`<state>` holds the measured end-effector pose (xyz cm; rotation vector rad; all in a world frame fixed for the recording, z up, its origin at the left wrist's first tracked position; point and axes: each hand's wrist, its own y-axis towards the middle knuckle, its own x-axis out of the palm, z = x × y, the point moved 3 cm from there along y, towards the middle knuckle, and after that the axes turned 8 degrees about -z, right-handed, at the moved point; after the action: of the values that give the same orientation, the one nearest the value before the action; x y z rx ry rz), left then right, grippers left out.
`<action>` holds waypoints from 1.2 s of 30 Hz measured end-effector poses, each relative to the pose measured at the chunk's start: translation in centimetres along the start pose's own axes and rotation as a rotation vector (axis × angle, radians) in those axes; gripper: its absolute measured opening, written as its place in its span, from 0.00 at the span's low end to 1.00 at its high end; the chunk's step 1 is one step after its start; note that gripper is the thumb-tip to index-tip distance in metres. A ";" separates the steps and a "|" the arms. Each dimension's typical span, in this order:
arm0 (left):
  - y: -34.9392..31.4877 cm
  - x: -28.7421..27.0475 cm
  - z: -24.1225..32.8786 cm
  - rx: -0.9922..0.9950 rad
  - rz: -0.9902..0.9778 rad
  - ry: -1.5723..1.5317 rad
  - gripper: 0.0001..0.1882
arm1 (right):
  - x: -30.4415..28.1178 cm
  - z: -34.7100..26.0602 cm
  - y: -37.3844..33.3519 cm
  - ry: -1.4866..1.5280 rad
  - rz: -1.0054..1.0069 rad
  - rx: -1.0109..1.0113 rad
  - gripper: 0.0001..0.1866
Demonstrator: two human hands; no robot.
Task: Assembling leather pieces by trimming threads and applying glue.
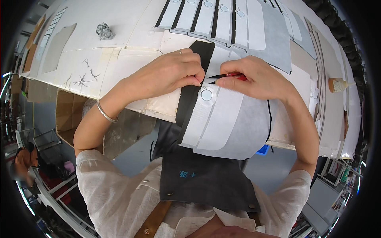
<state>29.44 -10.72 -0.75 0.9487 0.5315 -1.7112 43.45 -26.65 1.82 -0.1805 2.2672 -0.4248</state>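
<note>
In front of me lies a grey-white panel point(222, 119) with a black strip point(189, 104) along its left side, its near end overhanging the table edge. A small pale blue disc in a ring point(206, 95) sits on it close to the strip. My left hand point(171, 74) is closed in a pinch at the seam between strip and panel; whatever its fingertips grip is too small to make out. My right hand point(256, 79) grips red-handled snips point(237, 75), their two dark pointed blades parted and directed at the left fingertips.
Similar panels with black strips point(204, 20) lie in an overlapping row at the far side of the table point(131, 67). A crumpled grey ball point(105, 31) and dark thread scraps point(82, 80) are to the left. At right stand a small amber bottle point(338, 85) and stacked boards point(323, 71).
</note>
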 end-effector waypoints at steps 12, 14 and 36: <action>0.4 0.4 -0.1 -0.080 0.064 -0.118 0.05 | -0.8 -0.3 1.4 -0.082 -0.119 -0.004 0.25; 0.3 0.5 -0.2 -0.081 0.067 -0.115 0.05 | -0.8 -0.7 1.7 -0.087 -0.143 -0.014 0.25; 0.0 0.8 -0.3 -0.045 0.127 -0.103 0.06 | -0.3 -0.7 2.0 -0.070 -0.124 0.024 0.25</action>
<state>29.50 -10.94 -1.59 0.8393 0.4315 -1.6182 43.09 -24.53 1.74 -0.3201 2.1890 -0.5024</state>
